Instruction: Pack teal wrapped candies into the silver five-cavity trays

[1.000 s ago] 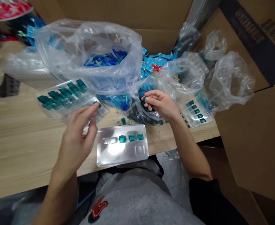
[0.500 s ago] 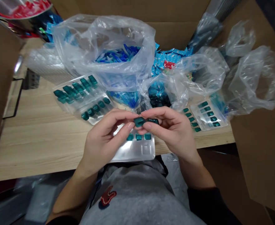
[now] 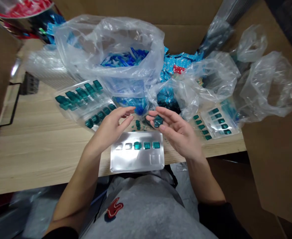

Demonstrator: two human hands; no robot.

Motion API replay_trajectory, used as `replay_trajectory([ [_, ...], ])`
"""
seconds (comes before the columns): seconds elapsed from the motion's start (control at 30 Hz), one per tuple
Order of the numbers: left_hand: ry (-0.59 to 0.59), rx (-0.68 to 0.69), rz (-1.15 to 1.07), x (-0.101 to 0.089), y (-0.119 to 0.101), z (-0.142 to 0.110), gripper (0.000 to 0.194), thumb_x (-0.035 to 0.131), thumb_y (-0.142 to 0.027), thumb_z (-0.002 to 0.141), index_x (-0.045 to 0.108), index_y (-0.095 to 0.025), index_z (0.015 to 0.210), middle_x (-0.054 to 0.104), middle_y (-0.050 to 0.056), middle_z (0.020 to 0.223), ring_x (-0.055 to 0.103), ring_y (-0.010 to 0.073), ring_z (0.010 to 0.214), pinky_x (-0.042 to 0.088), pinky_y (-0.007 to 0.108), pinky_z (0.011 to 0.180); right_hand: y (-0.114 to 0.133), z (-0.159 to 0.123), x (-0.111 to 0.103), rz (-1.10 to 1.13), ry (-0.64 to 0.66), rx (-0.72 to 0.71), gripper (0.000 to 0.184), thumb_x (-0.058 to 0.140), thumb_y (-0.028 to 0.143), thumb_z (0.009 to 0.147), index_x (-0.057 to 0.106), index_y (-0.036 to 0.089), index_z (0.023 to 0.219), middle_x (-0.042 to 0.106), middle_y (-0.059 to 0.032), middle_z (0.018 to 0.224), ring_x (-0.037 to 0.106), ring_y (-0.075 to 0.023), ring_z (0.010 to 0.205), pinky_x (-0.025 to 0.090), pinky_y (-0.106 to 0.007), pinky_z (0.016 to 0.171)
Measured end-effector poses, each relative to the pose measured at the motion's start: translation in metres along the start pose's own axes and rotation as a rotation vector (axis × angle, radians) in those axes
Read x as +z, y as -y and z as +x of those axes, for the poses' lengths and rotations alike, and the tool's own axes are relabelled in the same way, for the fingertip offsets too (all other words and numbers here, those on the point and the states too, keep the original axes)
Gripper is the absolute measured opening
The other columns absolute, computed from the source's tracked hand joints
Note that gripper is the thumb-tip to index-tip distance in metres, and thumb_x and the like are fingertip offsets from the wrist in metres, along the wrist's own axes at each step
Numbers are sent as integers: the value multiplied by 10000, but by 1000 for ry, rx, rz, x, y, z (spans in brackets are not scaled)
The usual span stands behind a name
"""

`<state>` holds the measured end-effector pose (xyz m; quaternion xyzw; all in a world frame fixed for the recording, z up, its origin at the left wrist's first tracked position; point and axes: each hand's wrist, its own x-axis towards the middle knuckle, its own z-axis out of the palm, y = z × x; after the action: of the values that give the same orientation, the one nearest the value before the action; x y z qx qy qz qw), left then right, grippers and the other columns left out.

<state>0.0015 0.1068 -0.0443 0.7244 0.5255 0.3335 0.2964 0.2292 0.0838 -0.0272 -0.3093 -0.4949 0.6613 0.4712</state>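
My right hand (image 3: 178,132) pinches a small square teal piece (image 3: 158,121) between thumb and fingertips. My left hand (image 3: 108,127) is open beside it, fingers apart, with nothing visible in it. Just below the hands lies a brushed metal tray (image 3: 133,162) with a row of square recesses. Three teal pieces (image 3: 147,145) sit in that row, and the two recesses on the left look bare. Small teal bits (image 3: 137,123) are scattered on the wood under my left fingertips. Clear blister trays of teal pieces lie to the left (image 3: 81,103) and right (image 3: 217,122).
A large clear plastic bag (image 3: 106,33) holds blue shards at the back, with crumpled clear bags (image 3: 267,86) to the right and blue printed packets (image 3: 175,71) between them. The light wooden table (image 3: 41,149) ends at a front edge, and cardboard box walls (image 3: 272,149) surround it.
My hands have drawn apart from where they met over the metal tray. The left hand has let go and moved left, while the right keeps a teal piece and has moved slightly back.
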Motion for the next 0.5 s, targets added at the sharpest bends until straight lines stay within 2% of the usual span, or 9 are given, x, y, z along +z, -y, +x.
replay_trajectory([
  [0.13,-162,262,-10,-6,-45,-24,177,578,-155,952,667,-241,1079,713,8,1051,659,153,1029,531,306,908,13,-14,20,-56,58,-79,402,609,146,937,507,329,1281,620,-17,1407,621,-172,1276,545,-347,1063],
  [0.23,-185,440,119,-10,-69,-38,184,651,-126,911,643,-221,1068,673,13,1073,637,142,1050,514,292,934,20,-21,30,-117,51,-107,429,610,161,952,485,355,1313,618,-1,1410,578,-182,1327,548,-364,1073],
  [0.33,-214,430,166,-9,-74,-45,227,684,-148,895,619,-208,1104,635,32,1102,619,148,1069,520,289,933,23,-25,34,-150,38,-124,425,608,179,964,498,372,1325,613,12,1416,590,-194,1312,540,-406,1101],
  [0.5,-222,288,-96,-1,-71,-55,269,665,-116,901,608,-229,1138,626,9,1087,602,138,1078,507,284,978,18,-29,38,-186,58,-191,438,582,114,973,528,388,1311,589,50,1443,602,-154,1294,524,-374,1125],
])
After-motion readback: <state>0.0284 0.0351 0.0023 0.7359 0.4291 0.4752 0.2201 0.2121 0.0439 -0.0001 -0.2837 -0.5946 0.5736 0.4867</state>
